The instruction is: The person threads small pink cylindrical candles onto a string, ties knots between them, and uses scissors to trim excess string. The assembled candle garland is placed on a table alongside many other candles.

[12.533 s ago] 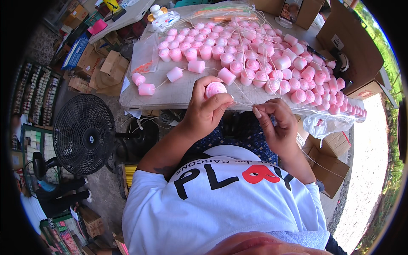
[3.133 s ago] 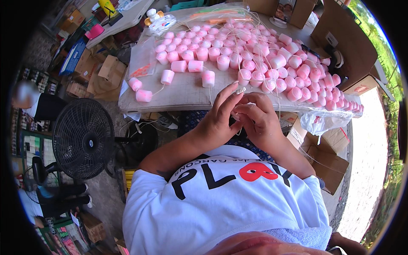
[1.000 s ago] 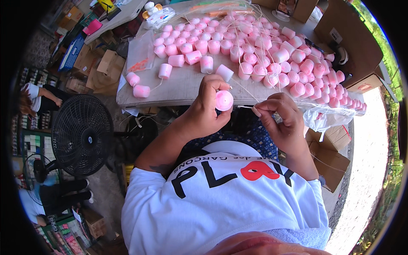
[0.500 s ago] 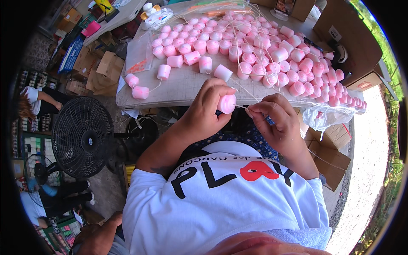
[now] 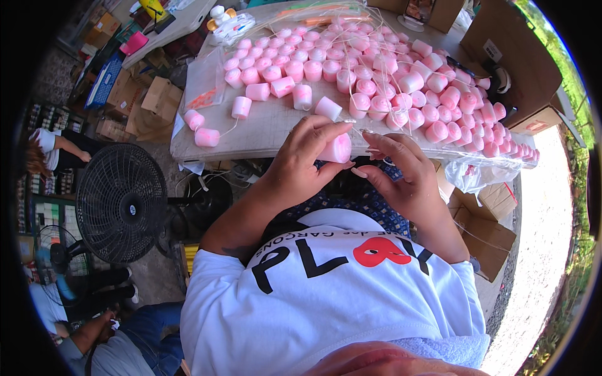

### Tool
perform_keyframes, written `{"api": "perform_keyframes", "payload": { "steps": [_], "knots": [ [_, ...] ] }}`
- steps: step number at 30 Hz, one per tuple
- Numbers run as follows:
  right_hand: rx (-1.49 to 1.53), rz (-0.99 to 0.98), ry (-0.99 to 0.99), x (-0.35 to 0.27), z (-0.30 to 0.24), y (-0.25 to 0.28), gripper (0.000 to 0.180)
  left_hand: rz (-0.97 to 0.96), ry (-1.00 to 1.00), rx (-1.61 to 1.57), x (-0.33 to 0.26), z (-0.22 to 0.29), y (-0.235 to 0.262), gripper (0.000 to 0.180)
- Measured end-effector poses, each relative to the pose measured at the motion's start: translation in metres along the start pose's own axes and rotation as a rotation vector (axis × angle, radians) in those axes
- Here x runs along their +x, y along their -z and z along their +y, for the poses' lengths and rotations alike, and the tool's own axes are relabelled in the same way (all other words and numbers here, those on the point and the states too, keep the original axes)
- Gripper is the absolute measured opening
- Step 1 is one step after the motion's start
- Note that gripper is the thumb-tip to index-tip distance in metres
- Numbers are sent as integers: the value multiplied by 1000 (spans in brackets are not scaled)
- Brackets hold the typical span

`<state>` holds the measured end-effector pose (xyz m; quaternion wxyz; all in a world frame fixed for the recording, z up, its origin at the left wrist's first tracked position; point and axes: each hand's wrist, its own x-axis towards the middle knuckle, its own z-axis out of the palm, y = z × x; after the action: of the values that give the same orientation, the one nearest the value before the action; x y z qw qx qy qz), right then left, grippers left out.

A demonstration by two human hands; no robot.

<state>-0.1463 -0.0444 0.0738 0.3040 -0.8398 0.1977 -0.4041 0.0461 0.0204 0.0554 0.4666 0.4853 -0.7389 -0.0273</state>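
Observation:
A small pink-and-white candle [image 5: 338, 149] is gripped between the thumb and fingers of my left hand [image 5: 300, 156], in front of the table's near edge. Just to its right, my right hand [image 5: 411, 174] has its thumb and fingers apart, the tips close to the candle. Bits of pale cord show by the right fingers; whether any cord rests against them is hard to make out. Beyond my hands, many similar pink candles [image 5: 313, 70] stand or lie on the table [image 5: 263, 141], with thin cords strewn over them. One lone candle [image 5: 328, 108] lies on its side just past my left fingers.
A black fan [image 5: 122, 202] stands to my left, near cardboard boxes [image 5: 162, 97]. An open carton [image 5: 511, 53] sits at the table's far right, and another box [image 5: 486, 232] is below its right end. Other people [image 5: 135, 344] are at the lower left.
My right hand has let go of the cord it was pinching, and its fingers have spread. The left hand has turned the candle so more of its side shows.

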Motion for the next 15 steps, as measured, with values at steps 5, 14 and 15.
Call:
{"api": "perform_keyframes", "payload": {
  "steps": [5,14,15],
  "knots": [
    [12,21,45,-6,19,10,18,70,64,-126,-9,-12,1,67],
    [-51,-19,151,2,10,6,15,8,-71,-101,3,-2,5,57],
    [-20,-11,117,2,9,5,16,11,-79,-110,3,-2,7,57]
  ]
}}
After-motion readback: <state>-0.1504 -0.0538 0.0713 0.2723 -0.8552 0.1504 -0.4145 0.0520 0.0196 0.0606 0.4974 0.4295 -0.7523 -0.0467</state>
